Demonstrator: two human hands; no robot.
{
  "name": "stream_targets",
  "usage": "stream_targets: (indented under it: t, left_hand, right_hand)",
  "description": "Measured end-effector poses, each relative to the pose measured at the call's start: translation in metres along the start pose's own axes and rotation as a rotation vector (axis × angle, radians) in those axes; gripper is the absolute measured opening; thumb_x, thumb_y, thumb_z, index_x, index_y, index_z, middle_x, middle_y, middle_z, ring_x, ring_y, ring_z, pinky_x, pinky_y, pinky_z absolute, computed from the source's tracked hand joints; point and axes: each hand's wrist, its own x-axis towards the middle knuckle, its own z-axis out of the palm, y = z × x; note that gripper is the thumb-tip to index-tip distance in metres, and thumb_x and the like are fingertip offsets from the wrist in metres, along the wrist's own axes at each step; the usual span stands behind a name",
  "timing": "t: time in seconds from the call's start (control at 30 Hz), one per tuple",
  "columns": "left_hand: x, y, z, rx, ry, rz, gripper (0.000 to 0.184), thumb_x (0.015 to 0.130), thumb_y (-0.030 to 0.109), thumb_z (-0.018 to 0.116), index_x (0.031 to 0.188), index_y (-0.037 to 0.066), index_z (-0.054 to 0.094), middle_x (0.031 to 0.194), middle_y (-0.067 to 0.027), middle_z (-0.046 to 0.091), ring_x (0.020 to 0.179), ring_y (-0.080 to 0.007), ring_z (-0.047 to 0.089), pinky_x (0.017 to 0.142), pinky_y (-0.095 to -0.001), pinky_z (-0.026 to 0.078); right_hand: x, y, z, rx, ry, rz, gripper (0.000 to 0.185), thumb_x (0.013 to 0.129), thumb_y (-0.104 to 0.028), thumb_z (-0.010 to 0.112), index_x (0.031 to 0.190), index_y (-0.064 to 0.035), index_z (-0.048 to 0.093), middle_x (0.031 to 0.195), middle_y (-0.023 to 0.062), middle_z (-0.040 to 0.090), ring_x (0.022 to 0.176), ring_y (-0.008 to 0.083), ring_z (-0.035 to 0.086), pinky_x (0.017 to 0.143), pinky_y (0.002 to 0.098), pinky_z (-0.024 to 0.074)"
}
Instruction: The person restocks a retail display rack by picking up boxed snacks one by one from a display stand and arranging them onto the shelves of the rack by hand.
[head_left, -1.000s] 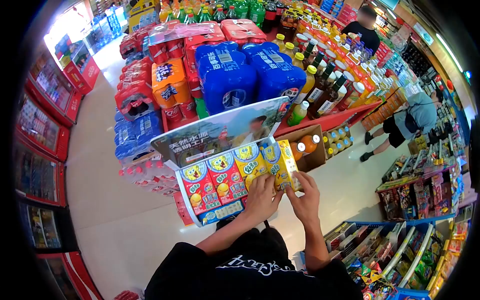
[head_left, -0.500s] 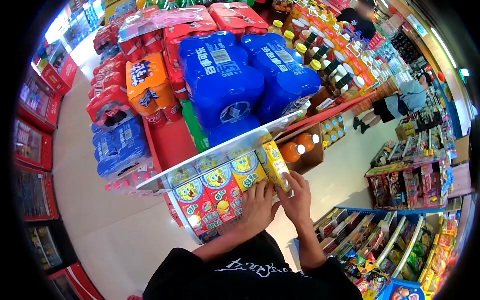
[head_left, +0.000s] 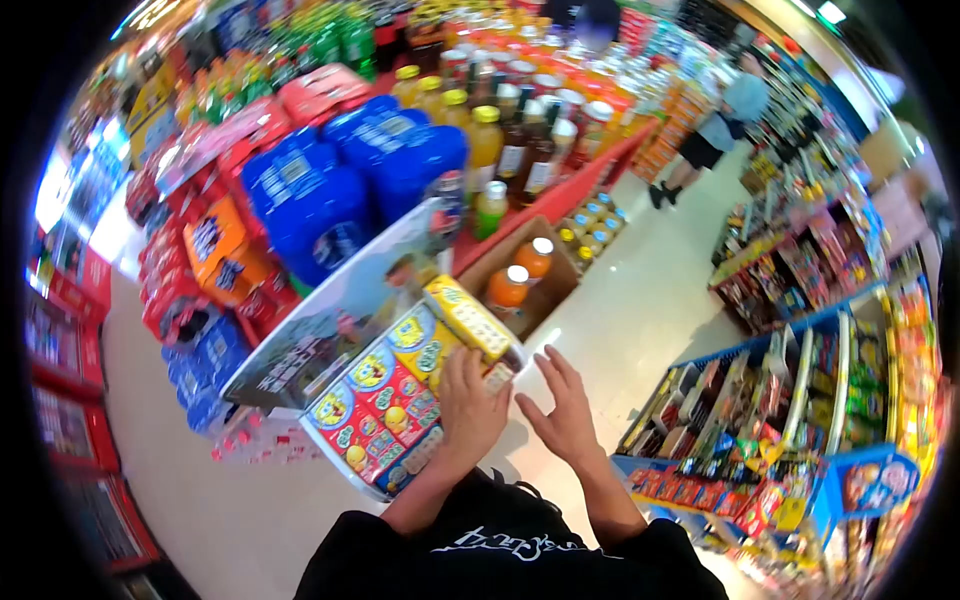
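Note:
A white-edged display tray (head_left: pixel 335 452) with a raised printed back panel (head_left: pixel 320 325) holds red and yellow cartoon snack boxes (head_left: pixel 380 400) in a row. One yellow box (head_left: pixel 467 316) stands tilted at the tray's right end. My left hand (head_left: pixel 474 408) rests on the yellow boxes near the front right, fingers extended and slightly apart; nothing is gripped in it. My right hand (head_left: pixel 562 405) is off the tray, just right of its corner, with its thumb and fingers spread and nothing in it.
Blue shrink-wrapped can packs (head_left: pixel 310 205) lie behind the panel. A carton (head_left: pixel 548 300) of orange bottles is beyond the tray's right end. Snack shelves (head_left: pixel 740 420) stand at right. Another person (head_left: pixel 715 130) stands in the aisle.
My right hand has let go of the yellow box and moved right, opening. The view has turned, so the tray appears more slanted. My left hand stays on the boxes.

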Motion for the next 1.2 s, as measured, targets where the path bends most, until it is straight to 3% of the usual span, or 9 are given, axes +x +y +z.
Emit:
stream_targets:
  t: [0.13,0.27,0.37,0.47,0.57,0.7,0.8,1.0,1.2]
  left_hand:
    - [-0.029,0.041,0.007,-0.071,0.102,0.165,0.064,0.086,0.018,0.078,0.138,-0.002,0.048,0.142,-0.0287,0.044,0.131,-0.0472,0.043,0.111,-0.0543,0.035]
    - [-0.089,0.099,0.027,-0.170,0.012,0.334,0.056,0.087,0.018,0.077,0.133,-0.002,0.050,0.134,-0.0264,0.054,0.123,-0.0461,0.051,0.105,-0.0540,0.040]
    - [-0.152,0.134,0.053,-0.469,-0.286,0.485,0.049,0.090,0.018,0.074,0.130,-0.002,0.054,0.128,-0.0245,0.059,0.116,-0.0432,0.057,0.101,-0.0500,0.045]
    - [-0.224,0.165,0.077,-0.570,-0.664,0.656,0.041,0.092,0.017,0.071,0.128,0.000,0.060,0.122,-0.0203,0.063,0.110,-0.0402,0.062,0.097,-0.0449,0.050]
    - [-0.282,0.202,0.090,-0.515,-1.171,0.882,0.035,0.097,0.019,0.064,0.128,0.003,0.062,0.125,-0.0181,0.063,0.112,-0.0394,0.062,0.097,-0.0463,0.051]
    - [-0.346,0.246,0.094,-0.500,-1.458,0.891,0.035,0.101,0.019,0.058,0.133,0.005,0.058,0.132,-0.0194,0.058,0.112,-0.0409,0.063,0.097,-0.0462,0.051]
    - [-0.383,0.264,0.109,-0.478,-1.524,1.021,0.038,0.102,0.023,0.057,0.136,0.006,0.056,0.133,-0.0192,0.057,0.111,-0.0415,0.063,0.095,-0.0475,0.053]
    - [-0.427,0.321,0.137,-0.409,-1.714,1.202,0.037,0.103,0.025,0.057,0.135,0.007,0.056,0.127,-0.0186,0.057,0.106,-0.0410,0.065,0.091,-0.0468,0.054]
    - [-0.472,0.378,0.210,-0.461,-1.775,1.239,0.040,0.101,0.026,0.060,0.136,0.006,0.055,0.126,-0.0197,0.057,0.109,-0.0412,0.063,0.094,-0.0459,0.052]
  right_hand:
    - [-0.080,0.013,-0.040,-0.014,-0.057,0.184,0.070,0.090,-0.028,0.075,0.149,-0.0017,0.047,0.155,0.0252,0.043,0.135,0.0442,0.048,0.113,0.0474,0.0422]
    - [-0.176,0.026,-0.086,-0.057,-0.140,0.332,0.076,0.092,-0.036,0.073,0.152,-0.0011,0.042,0.156,0.0259,0.041,0.139,0.0447,0.045,0.115,0.0464,0.0403]
    - [-0.263,0.038,-0.113,-0.123,-0.184,0.396,0.074,0.091,-0.036,0.073,0.149,-0.0001,0.045,0.151,0.0267,0.047,0.130,0.0464,0.052,0.110,0.0472,0.0444]
    - [-0.354,0.039,-0.131,-0.160,-0.203,0.542,0.060,0.090,-0.035,0.071,0.138,-0.0028,0.056,0.139,0.0228,0.058,0.115,0.0466,0.060,0.099,0.0498,0.0507]
    - [-0.434,0.034,-0.146,-0.059,-0.310,0.780,0.051,0.089,-0.035,0.071,0.131,-0.0057,0.062,0.133,0.0216,0.063,0.115,0.0453,0.062,0.098,0.0498,0.0512]
    - [-0.522,0.020,-0.157,0.031,-0.135,0.904,0.042,0.088,-0.029,0.071,0.123,-0.0061,0.067,0.129,0.0211,0.065,0.113,0.0434,0.063,0.096,0.0488,0.0527]
    - [-0.583,0.028,-0.142,0.029,0.109,0.842,0.036,0.087,-0.025,0.071,0.119,-0.0061,0.069,0.126,0.0195,0.067,0.113,0.0416,0.063,0.095,0.0482,0.0537]
    - [-0.629,0.007,-0.174,0.248,0.257,1.062,0.033,0.087,-0.024,0.072,0.113,-0.0054,0.072,0.127,0.0178,0.066,0.119,0.0375,0.061,0.102,0.0442,0.0504]
    - [-0.684,0.061,-0.209,0.080,0.283,1.131,0.037,0.087,-0.025,0.071,0.118,-0.0037,0.069,0.123,0.0210,0.067,0.116,0.0409,0.061,0.101,0.0465,0.0503]
